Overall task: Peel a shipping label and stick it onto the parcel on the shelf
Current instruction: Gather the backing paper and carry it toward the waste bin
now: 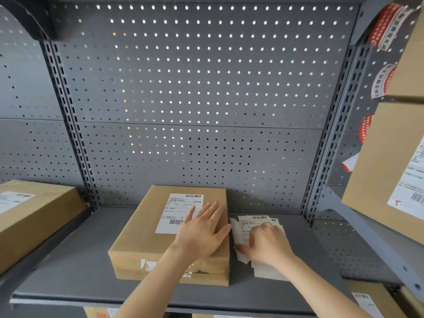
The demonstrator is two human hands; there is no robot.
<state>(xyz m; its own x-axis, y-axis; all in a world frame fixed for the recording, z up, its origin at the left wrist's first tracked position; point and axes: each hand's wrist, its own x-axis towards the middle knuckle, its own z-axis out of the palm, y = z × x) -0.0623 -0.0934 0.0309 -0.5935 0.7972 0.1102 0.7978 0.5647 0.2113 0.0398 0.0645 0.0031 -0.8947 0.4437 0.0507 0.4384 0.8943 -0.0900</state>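
Left hand [203,230], fingers spread flat on brown cardboard parcel [160,239] beside its barcoded white label [177,211], print unreadable; at 3 o'clock, right hand [267,245], fingers curled, presses loose white label sheets [254,222].

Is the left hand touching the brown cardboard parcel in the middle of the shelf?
Touching. The head view shows the left hand lying flat, palm down, on the brown cardboard parcel.

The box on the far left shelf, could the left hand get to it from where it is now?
Probably yes. The left hand lies flat on the middle parcel, holding nothing, and the grey shelf between it and the far-left box is bare. An upright post stands behind, not across the path.
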